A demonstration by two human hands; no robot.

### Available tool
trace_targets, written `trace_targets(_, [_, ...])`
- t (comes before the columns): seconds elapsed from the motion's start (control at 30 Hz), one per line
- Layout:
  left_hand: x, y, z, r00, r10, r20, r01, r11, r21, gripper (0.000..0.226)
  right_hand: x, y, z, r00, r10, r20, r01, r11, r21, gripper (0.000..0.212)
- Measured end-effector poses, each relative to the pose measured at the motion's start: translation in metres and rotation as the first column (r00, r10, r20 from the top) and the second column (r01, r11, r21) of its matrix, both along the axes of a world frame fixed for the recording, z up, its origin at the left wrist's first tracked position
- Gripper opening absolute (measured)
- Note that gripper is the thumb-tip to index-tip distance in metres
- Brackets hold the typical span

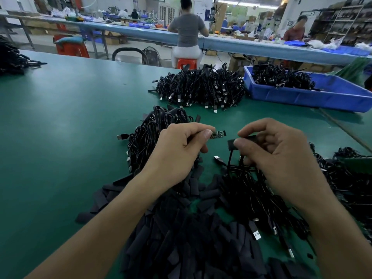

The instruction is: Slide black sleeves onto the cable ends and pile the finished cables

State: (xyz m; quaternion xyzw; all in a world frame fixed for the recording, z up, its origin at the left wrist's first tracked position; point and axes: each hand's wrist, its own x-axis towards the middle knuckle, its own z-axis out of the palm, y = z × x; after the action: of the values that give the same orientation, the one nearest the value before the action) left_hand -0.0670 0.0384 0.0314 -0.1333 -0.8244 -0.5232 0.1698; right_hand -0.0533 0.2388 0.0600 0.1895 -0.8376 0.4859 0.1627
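Note:
My left hand [182, 147] pinches a cable end, a small green circuit board [218, 134] that sticks out to the right of my thumb and forefinger. My right hand [275, 147] pinches a flat black sleeve [233, 143], whose open mouth faces the board a short gap away. A black cable [229, 160] hangs down from between my hands. A heap of loose black sleeves [181, 234] covers the green table [60, 137] below my forearms. A pile of coiled black cables [153, 135] lies behind my left hand.
A larger pile of cables [201, 87] sits further back, beside a blue bin [306, 95] holding more cables. More cables [342, 178] spread at the right, and a dark heap [10, 57] lies at the far left. People work at a long bench behind.

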Motion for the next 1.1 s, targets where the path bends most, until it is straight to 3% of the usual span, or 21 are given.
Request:
trace_targets(0.1, [0.0, -0.001, 0.001, 1.0, -0.006, 0.012, 0.006, 1.0, 0.023, 0.02, 0.0, 0.002, 0.001, 1.0, -0.007, -0.019, 0.006, 0.999, -0.042, 0.019])
trace_targets(0.3, [0.0, 0.001, 0.0, 1.0, -0.028, 0.006, 0.027, 0.999, 0.033, 0.018, -0.001, 0.0, -0.001, 1.0, -0.01, -0.005, 0.01, 0.999, -0.038, 0.025])
trace_targets(1.1, [0.004, 0.004, 0.004, 0.993, -0.12, 0.01, 0.119, 0.991, 0.058, 0.019, -0.004, -0.006, -0.009, 0.997, -0.032, -0.065, 0.02, 0.984, -0.176, 0.018])
